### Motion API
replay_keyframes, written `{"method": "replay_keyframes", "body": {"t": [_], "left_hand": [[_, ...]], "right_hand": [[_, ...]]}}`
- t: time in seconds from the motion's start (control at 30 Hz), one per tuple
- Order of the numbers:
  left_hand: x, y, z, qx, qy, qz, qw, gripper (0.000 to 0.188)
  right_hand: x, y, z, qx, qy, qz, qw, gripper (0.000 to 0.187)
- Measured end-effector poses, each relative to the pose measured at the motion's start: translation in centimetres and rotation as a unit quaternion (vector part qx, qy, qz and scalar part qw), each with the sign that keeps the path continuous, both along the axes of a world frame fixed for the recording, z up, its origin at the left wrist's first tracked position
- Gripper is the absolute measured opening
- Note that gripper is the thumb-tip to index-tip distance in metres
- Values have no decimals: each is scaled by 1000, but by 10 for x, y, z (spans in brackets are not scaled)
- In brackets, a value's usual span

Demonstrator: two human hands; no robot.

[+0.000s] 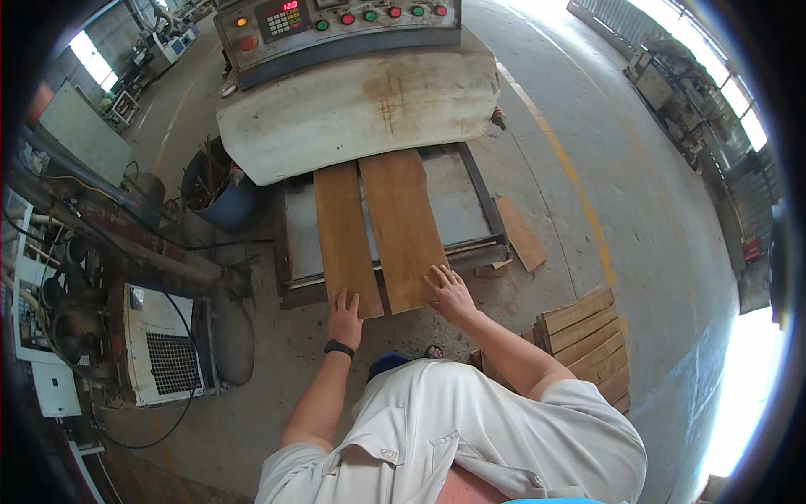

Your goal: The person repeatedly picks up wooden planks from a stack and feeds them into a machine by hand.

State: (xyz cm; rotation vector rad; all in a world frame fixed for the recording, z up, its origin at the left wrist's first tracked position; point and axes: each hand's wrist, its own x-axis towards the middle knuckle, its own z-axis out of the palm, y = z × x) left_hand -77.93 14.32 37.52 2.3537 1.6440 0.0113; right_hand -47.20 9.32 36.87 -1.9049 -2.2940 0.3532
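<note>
Two wooden boards lie side by side on the flat metal feed table (466,202) of a machine, their far ends tucked under its worn cream hood (361,105). The narrower left board (344,235) runs straight out ahead of the left hand (344,317), which rests flat against its near end with fingers spread and closed on nothing. The wider right board (403,227) sits just beside the first, a thin gap between them, and the right hand (452,294) lies palm down on its near right corner, fingers splayed, pressing rather than gripping. The two hands are held apart, one per board. A black wristband (339,348) circles the left wrist. Beyond both hands, above the hood, a grey control panel (336,25) carries a red digital readout and a row of red, green and amber buttons. To the right of the right hand, a loose short plank (520,233) lies on the concrete floor (638,210) next to the table, and nearer the right elbow stands a stack of similar boards (588,340). Left of the left hand sit a white vented cabinet (164,344), dark cables and a blue bin (222,197) holding wood scraps.
</note>
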Motion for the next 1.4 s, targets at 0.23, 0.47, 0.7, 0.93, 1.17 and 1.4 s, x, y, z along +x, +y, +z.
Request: {"method": "replay_keyframes", "body": {"t": [0.23,0.47,0.7,0.93,1.17,1.4], "left_hand": [[22,14,15,-7,75,-16,997,87],[27,27,-12,36,132,-66,988,63],[-5,25,-15,32,149,-76,985,64],[-30,-12,2,16,193,-85,977,71],[-7,-31,-3,28,135,-51,989,71],[26,-16,-23,60,134,-20,989,67]], "right_hand": [[-16,14,6,21,1,9,1000,83],[-18,14,-9,81,4,5,997,76],[39,-46,2,92,52,-50,993,67],[60,-96,40,127,225,-81,963,71],[76,-99,-9,0,736,-370,566,41],[23,-59,-62,-162,867,-338,328,26]]}}
